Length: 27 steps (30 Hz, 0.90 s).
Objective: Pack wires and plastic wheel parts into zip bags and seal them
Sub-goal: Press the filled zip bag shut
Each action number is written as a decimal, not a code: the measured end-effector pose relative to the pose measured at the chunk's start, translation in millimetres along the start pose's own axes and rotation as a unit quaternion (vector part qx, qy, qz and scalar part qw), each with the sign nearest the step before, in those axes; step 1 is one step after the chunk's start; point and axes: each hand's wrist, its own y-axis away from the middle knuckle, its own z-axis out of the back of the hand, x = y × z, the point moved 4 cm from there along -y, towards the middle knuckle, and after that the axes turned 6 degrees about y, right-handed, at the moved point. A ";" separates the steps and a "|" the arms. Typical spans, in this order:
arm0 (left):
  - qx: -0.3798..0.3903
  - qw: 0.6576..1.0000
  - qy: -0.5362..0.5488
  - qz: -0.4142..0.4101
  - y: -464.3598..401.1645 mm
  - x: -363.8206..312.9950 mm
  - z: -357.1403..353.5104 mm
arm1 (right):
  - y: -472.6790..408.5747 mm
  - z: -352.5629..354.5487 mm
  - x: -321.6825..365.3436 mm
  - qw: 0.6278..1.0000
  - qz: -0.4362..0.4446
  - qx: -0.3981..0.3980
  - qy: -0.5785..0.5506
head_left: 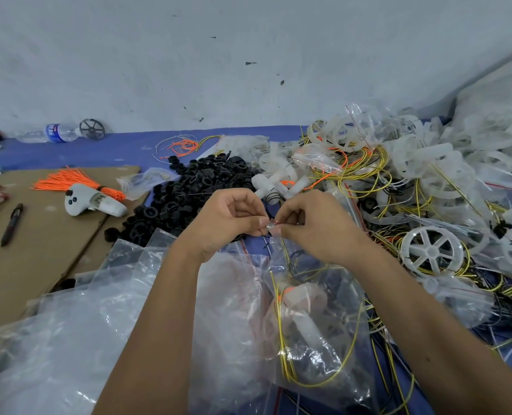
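A person's two bare forearms reach from the near edge toward the middle of a blue table [128, 146]. Between the hands hangs a clear zip bag [314, 319], held up by its mouth. Its long axis runs from the far end, where the hands meet, down toward the near edge; the open end points away from the person and the filled bottom lies near, resting on other plastic. Inside it are yellow wires [284, 354], an orange wire end and a whitish plastic wheel part [305, 324].

The left hand [233, 215] has its fingers curled in, thumb and fingertips pinching the bag's top strip from the left. The right hand [311, 220] mirrors it, fingers curled, thumb and forefinger pinching the same strip from the right. The two pinches nearly touch. Whether the strip is fully pressed closed cannot be told.

To the left of the bag lies a loose heap of empty clear bags [83, 310]. Beyond the hands is a pile of black rings [188, 190]. To the right is a tangle of yellow wire, white wheels [431, 251] and more bags. On a sheet of cardboard [24, 265] at the left lie a pen [12, 224], a white handheld controller [92, 202] and a bundle of orange ties [68, 178]. A water bottle [51, 133] lies by the far wall.
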 end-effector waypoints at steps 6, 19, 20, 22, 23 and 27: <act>0.019 0.999 0.001 0.026 1.1 -0.8 -2.9 | -0.2 4.9 6.2 0.999 0.026 -0.010 0.025; -0.013 0.999 0.014 -0.036 1.1 -11.4 -7.5 | 3.8 4.0 4.7 0.994 0.046 -0.061 -0.083; -0.014 0.999 0.016 -0.038 0.8 -11.1 -7.9 | 3.3 4.1 4.3 0.993 0.046 -0.061 -0.095; -0.021 0.999 0.018 -0.042 0.6 -10.2 -6.6 | 1.0 4.4 4.1 0.992 0.053 -0.047 -0.108; -0.027 0.998 0.020 -0.045 0.4 -9.8 -5.8 | -0.4 4.6 3.8 0.992 0.054 -0.032 -0.107; -0.031 0.998 0.024 -0.050 0.6 -10.1 -7.8 | -3.7 6.9 2.6 0.992 0.051 0.063 -0.093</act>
